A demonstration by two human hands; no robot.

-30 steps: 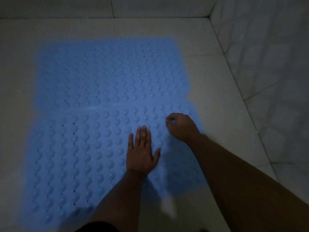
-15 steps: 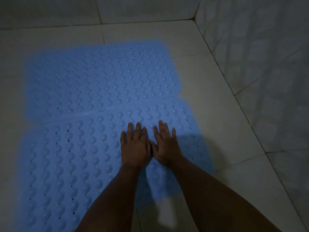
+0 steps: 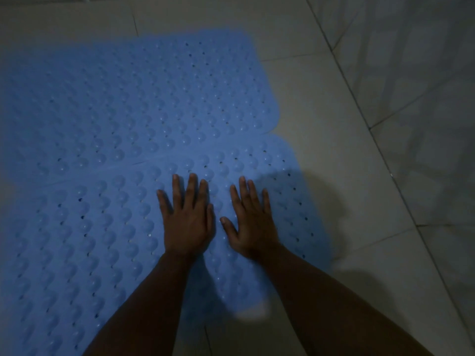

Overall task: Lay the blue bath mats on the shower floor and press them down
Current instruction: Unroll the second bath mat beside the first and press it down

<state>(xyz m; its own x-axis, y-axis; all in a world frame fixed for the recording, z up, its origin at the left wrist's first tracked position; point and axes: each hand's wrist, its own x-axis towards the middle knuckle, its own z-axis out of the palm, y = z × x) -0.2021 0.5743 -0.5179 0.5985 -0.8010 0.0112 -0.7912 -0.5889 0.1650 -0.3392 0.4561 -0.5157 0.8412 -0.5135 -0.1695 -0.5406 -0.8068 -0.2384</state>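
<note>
- While both blue rubbery bath mats with the bubble bumps and little drain holes are down on the pale tiled shower floor (image 3: 321, 104), I've got both palms on the near mat (image 3: 84, 240), close to its right end.
- Far mat (image 3: 154, 98) lies edge to edge with it, seam running just past my fingertips; can't tell if they overlap a bit.
- My left hand (image 3: 187, 222) is flat, fingers straight, gripping nothing, just pressing. Right hand (image 3: 250, 222) same deal, spread flat with the thumb out, close beside the left but apart.
- Judging by the look, this stuff is soft, floppy and light, so no point pinching it. Flat palms over the bumps should seat it.
- Tile looks slick, so I'd guess the mat can skate if I push sideways. Straight down it is.
- Near right corner sits in my shadow, can't tell if it's flat.
</note>
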